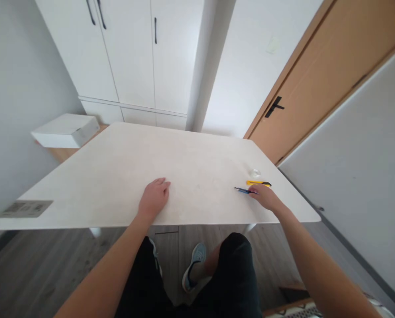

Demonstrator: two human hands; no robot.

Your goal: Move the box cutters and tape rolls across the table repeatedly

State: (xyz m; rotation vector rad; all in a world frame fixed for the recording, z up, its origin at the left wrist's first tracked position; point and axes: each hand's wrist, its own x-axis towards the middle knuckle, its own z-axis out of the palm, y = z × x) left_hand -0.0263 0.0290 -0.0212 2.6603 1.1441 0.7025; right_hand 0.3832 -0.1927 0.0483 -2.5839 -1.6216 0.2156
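Observation:
On the white table [191, 172], my left hand [154, 197] rests near the front edge. Its fingers lie loosely bent on the tabletop, with nothing visible in them. Over at the right, my right hand [263, 195] has its thumb and fingers closed on a slim blue pen [242, 190] with dark parts. The pen points left and lies low, at or just above the surface; whether there is a second one beside it I cannot tell. Just beyond that hand lies a yellow utility knife [253, 182] with a black end. Behind the knife sits a small clear, roundish object [255, 172].
A printed label [27, 208] is on the table's front left corner. A white box [66, 130] stands on a wooden surface past the left edge. White cabinets [134, 57] are behind the table, and a wooden door [317, 84] is at the right.

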